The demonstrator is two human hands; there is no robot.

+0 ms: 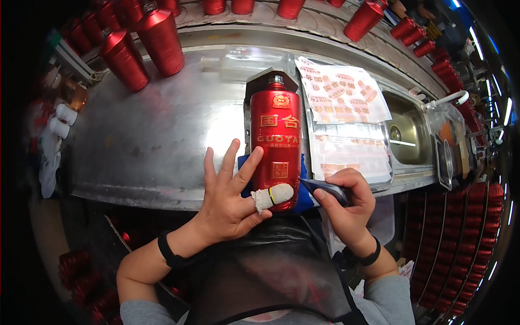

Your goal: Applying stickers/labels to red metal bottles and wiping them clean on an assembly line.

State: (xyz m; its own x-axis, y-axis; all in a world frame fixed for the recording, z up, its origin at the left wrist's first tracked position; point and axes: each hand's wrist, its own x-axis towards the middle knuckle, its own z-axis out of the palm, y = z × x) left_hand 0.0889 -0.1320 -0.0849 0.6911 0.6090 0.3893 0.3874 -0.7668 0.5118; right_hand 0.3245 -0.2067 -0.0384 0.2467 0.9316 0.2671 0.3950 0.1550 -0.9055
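Steel worktop (151,135): a red bottle (275,141) lies centre, label sheets (342,92) to its right. Left hand (230,197) spreads open-fingered against the bottle; right hand (346,203) pinches what may be a dark tool (327,189).

Scuffed steel bench (146,135), red bottle (275,143) lying on blue cloth (304,199), label sheets (342,97), clear tray (238,60)
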